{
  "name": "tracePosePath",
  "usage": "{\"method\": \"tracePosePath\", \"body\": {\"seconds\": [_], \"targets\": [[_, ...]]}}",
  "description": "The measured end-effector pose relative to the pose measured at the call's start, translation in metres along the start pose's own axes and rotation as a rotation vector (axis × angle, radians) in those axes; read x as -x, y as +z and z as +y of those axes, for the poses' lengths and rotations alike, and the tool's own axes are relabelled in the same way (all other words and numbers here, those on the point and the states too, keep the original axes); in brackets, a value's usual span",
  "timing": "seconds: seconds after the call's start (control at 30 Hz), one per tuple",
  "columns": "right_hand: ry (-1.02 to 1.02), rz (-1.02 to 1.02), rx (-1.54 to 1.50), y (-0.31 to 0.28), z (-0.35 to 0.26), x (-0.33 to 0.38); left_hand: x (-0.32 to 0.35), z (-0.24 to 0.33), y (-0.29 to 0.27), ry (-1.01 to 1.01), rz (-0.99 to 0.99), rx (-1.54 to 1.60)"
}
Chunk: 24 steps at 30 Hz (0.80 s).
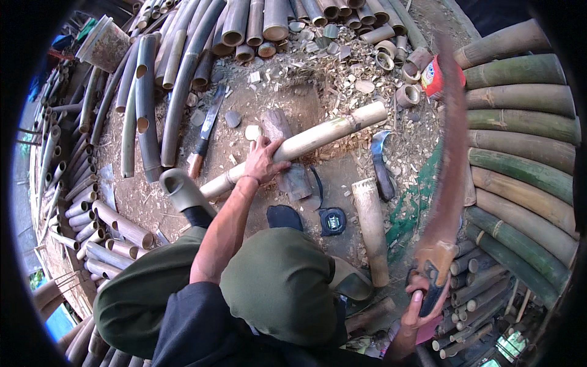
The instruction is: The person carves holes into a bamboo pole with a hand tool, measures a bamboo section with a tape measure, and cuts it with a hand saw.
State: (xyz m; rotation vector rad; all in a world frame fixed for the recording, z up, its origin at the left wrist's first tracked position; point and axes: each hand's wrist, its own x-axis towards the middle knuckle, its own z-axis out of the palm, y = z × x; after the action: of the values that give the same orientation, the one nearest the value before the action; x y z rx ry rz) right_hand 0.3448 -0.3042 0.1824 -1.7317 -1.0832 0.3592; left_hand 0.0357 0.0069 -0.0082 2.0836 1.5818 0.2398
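Note:
A peeled, pale bamboo pole (pixel 321 136) lies slantwise across a short block of wood (pixel 295 183) on the ground ahead of me. My left hand (pixel 266 160) presses down on the pole near its middle, the fingers curled over it. Out to the right, my right hand (pixel 423 300) is closed round the handle of a handsaw (pixel 449 147). The saw's long rusty blade stands up away from the pole and is slightly blurred. Between my knees and the block lie a black tape measure (pixel 332 221) and a dark rounded pad (pixel 284 217).
A machete (pixel 210 122) lies left of the pole, a curved knife (pixel 381 165) right of it. Nearby is another pale bamboo piece (pixel 370 232). Bamboo poles (pixel 520 98) line the right; a bucket (pixel 104 44) stands far left. A red container (pixel 435 79) sits among wood chips.

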Motion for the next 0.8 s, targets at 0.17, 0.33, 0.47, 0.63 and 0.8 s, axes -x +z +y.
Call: {"method": "tracePosePath", "body": {"seconds": [0.17, 0.33, 0.47, 0.63, 0.8], "targets": [[0.051, -0.169, 0.061, 0.074, -0.009, -0.004, -0.009, -0.034, 0.001, 0.048, -0.097, 0.024], [0.057, -0.417, 0.075, 0.153, -0.004, 0.003, -0.034, -0.046, 0.015, -0.267, -0.033, 0.132], [-0.072, -0.478, 0.176, 0.195, -0.017, -0.003, -0.048, -0.049, 0.008, -0.319, -0.113, 0.070], [-0.102, -0.505, 0.180, 0.214, -0.013, 0.021, -0.052, -0.061, 0.017, -0.281, -0.072, 0.059], [-0.066, -0.526, 0.254, 0.186, -0.023, 0.054, -0.052, -0.064, 0.010, -0.338, -0.095, 0.068]]}}
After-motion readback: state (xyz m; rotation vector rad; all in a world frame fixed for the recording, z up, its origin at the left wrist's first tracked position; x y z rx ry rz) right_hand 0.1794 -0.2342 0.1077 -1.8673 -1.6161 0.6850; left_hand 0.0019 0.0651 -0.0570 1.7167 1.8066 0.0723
